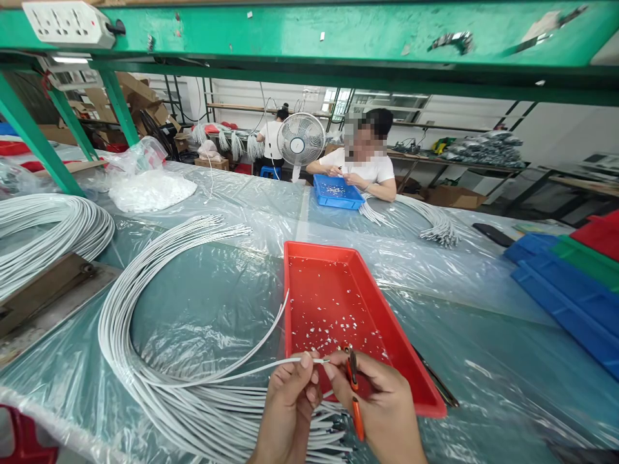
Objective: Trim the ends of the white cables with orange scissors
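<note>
A single white cable is pinched near its cut tip, which points toward 3 o'clock; from there its length runs out toward 9 o'clock, then curves up toward 1 o'clock. Just at the tip's 3 o'clock side sits a small orange-handled cutter (blades too small to make out), its handles slanting down toward 6 o'clock. At 12 o'clock of both lies a shallow red tray, rectangular, speckled with white snippets.
</note>
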Demonstrator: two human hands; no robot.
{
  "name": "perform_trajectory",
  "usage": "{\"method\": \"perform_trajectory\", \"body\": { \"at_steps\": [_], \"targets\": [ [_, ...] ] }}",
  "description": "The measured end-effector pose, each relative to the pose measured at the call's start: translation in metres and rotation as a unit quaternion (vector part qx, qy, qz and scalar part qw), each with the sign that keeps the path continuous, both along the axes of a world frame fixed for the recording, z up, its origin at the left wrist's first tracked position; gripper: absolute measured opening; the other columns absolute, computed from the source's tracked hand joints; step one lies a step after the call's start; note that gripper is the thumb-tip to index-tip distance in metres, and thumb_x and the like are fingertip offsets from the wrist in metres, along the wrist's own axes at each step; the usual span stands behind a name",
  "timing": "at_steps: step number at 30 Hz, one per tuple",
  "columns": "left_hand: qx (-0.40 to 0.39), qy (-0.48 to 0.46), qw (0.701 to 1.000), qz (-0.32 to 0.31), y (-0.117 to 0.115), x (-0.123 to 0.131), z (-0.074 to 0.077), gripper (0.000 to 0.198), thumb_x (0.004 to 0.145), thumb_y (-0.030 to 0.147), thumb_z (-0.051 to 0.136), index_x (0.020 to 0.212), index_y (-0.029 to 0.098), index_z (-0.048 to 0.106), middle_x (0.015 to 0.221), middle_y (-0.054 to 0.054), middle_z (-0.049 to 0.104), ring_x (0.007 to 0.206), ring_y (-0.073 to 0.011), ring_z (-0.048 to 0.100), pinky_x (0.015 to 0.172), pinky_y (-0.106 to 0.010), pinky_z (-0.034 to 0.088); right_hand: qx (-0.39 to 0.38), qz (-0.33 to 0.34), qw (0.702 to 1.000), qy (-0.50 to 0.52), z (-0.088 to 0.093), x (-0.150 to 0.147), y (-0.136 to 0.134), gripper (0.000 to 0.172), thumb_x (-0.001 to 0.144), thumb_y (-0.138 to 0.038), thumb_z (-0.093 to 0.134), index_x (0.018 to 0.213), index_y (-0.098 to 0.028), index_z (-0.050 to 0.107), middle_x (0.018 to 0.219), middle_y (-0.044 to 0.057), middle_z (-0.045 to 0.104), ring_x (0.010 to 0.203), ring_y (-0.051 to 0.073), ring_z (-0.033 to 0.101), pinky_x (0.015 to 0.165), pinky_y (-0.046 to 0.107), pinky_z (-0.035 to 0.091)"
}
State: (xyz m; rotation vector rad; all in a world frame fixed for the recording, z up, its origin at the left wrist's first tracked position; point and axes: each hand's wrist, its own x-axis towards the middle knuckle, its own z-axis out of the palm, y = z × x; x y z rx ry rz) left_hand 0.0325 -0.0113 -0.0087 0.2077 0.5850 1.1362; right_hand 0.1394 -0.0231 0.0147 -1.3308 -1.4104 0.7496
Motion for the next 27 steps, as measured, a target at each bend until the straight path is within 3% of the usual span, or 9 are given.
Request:
{"method": "perform_trajectory", "body": {
  "at_steps": [5,10,12,15,18,20,22,24,27],
  "targets": [
    [0.024,-0.002,0.999,-0.025,-0.001,-0.004,0.003,0.029,0.065,0.034,0.072,0.054,0.009,0.061,0.042,0.004,0.047,0.041,-0.0029,0.035,0.045,-0.015,0.028,0.028,0.015,0.999,-0.04,0.004,-0.001,0.0,0.006,0.069,-0.011,0.06,0.074,-0.016,0.06,0.061,0.001,0.06,0.053,0.013,0.057,0.051,0.02,0.046],
    [0.001,-0.021,0.999,-0.049,0.001,-0.007,0.009,0.032,0.063,0.031,0.074,0.046,0.01,0.056,0.037,0.004,0.046,0.038,-0.0029,0.036,0.042,-0.014,0.03,0.205,0.009,0.957,-0.203,0.011,-0.003,0.003,0.013,0.07,-0.008,0.051,0.071,-0.018,0.059,0.054,-0.001,0.057,0.048,0.012,0.055,0.048,0.02,0.043],
    [-0.015,-0.034,0.997,-0.062,0.0,-0.007,0.009,0.032,0.061,0.029,0.075,0.045,0.01,0.055,0.036,0.004,0.046,0.036,-0.0023,0.037,0.041,-0.013,0.031,0.237,-0.004,0.944,-0.228,0.012,-0.003,0.004,0.011,0.071,-0.01,0.051,0.072,-0.018,0.059,0.052,-0.001,0.056,0.046,0.011,0.054,0.045,0.02,0.043],
    [0.003,0.007,0.997,-0.079,-0.006,-0.008,0.005,0.032,0.061,0.035,0.074,0.051,0.009,0.059,0.042,0.002,0.051,0.034,-0.0027,0.042,0.038,-0.013,0.035,0.196,-0.003,0.963,-0.187,0.01,-0.003,0.004,0.016,0.068,-0.006,0.048,0.072,-0.018,0.057,0.053,-0.002,0.056,0.046,0.011,0.054,0.046,0.018,0.043],
    [0.107,0.139,0.983,-0.053,-0.016,-0.012,0.001,0.031,0.066,0.042,0.068,0.071,0.012,0.065,0.051,0.0,0.057,0.033,-0.0057,0.047,0.034,-0.016,0.038,0.138,0.0,0.983,-0.122,0.008,-0.003,0.003,0.016,0.066,-0.004,0.047,0.065,-0.019,0.053,0.05,-0.005,0.053,0.044,0.009,0.051,0.045,0.016,0.042],
    [0.231,0.287,0.927,0.068,-0.019,-0.017,0.0,0.016,0.069,0.028,0.068,0.081,0.017,0.066,0.06,0.0,0.06,0.04,-0.0075,0.052,0.039,-0.017,0.042,0.134,-0.007,0.985,-0.111,0.008,-0.005,0.003,0.014,0.067,-0.006,0.049,0.062,-0.019,0.051,0.05,-0.005,0.053,0.044,0.009,0.049,0.045,0.016,0.042],
    [0.36,0.437,0.801,0.196,-0.017,-0.023,0.001,0.02,0.071,0.01,0.064,0.088,0.021,0.066,0.077,-0.003,0.063,0.052,-0.0098,0.057,0.049,-0.02,0.046,0.137,-0.015,0.983,-0.122,0.009,-0.007,0.002,0.013,0.069,-0.008,0.051,0.061,-0.018,0.052,0.05,-0.004,0.053,0.045,0.009,0.048,0.045,0.016,0.041],
    [0.448,0.535,0.682,0.22,-0.01,-0.028,0.003,0.03,0.072,0.002,0.058,0.096,0.02,0.063,0.09,-0.008,0.064,0.064,-0.0129,0.061,0.058,-0.022,0.049,0.136,-0.016,0.982,-0.128,0.01,-0.009,0.001,0.012,0.071,-0.01,0.052,0.062,-0.018,0.052,0.051,-0.004,0.052,0.045,0.009,0.046,0.045,0.016,0.041],
    [0.519,0.575,0.596,0.21,-0.002,-0.033,0.006,0.028,0.073,-0.001,0.057,0.095,0.016,0.062,0.082,-0.007,0.069,0.069,-0.0155,0.064,0.062,-0.022,0.049,0.135,-0.008,0.984,-0.117,0.011,-0.01,0.0,0.009,0.07,-0.01,0.052,0.066,-0.018,0.053,0.052,-0.004,0.051,0.045,0.009,0.045,0.045,0.016,0.04]
  ]
}}
